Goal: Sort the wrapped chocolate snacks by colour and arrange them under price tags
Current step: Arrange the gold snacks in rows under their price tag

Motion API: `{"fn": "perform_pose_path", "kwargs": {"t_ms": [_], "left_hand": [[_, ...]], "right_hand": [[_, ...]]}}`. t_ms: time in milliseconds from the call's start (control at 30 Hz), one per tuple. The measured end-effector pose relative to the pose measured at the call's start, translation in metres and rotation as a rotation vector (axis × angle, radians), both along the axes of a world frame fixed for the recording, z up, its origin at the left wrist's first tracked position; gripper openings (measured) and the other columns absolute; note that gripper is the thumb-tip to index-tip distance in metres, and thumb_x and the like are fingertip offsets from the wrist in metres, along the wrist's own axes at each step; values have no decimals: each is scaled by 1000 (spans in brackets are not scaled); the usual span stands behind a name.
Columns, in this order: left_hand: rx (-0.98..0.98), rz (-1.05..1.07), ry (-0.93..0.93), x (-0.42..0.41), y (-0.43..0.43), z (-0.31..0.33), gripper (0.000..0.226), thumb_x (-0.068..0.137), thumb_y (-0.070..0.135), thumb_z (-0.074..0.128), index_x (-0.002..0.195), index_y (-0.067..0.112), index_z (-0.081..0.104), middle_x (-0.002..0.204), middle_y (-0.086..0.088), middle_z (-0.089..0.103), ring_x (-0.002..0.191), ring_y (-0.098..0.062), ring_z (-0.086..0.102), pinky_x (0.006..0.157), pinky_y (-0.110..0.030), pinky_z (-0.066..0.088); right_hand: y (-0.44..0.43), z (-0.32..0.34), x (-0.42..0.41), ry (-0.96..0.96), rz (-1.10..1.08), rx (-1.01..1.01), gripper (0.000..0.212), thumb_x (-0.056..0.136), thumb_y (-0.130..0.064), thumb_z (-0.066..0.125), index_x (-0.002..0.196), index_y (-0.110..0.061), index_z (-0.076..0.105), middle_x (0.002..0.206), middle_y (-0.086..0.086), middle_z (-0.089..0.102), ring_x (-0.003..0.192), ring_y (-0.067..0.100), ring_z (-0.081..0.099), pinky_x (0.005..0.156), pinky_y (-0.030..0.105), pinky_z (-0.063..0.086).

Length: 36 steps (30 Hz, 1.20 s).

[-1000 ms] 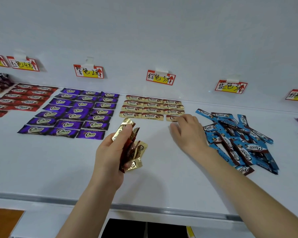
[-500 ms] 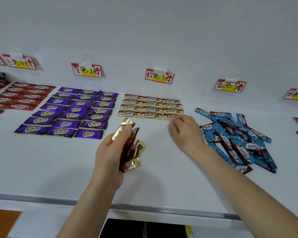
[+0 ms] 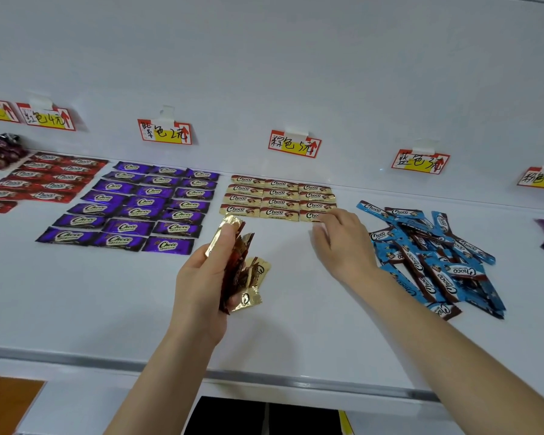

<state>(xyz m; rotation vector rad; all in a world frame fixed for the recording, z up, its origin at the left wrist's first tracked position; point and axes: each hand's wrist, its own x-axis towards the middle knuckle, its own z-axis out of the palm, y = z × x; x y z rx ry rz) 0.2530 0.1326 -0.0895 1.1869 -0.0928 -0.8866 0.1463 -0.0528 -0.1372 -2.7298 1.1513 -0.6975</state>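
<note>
Several gold snacks point(image 3: 239, 271) sit clamped in the left hand point(image 3: 201, 287) at frame centre, while the right hand point(image 3: 343, 243), its grip unclear, touches the gold grid point(image 3: 277, 197) and could skew its rows.

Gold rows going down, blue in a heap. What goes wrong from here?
1. The right hand works at the corner of the gold rows, which lie edge to edge; a nudge may skew neighbours.
2. The left hand grips a loose fan of gold snacks; one may slip out.
3. The blue pile lies unsorted close to the right hand; a sweep back might scatter it.
</note>
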Motion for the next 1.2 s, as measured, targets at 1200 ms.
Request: {"fn": "perform_pose_path", "kwargs": {"t_ms": [1200], "left_hand": [[-139, 176, -188, -16, 22, 12, 20, 89, 29, 59, 91, 10, 65, 64, 1, 62, 50, -9, 55, 39, -18, 42]], "right_hand": [[121, 72, 12, -708, 387, 1357, 27, 70, -15, 70, 96, -9, 66, 74, 6, 69, 61, 14, 65, 56, 20, 52]]}}
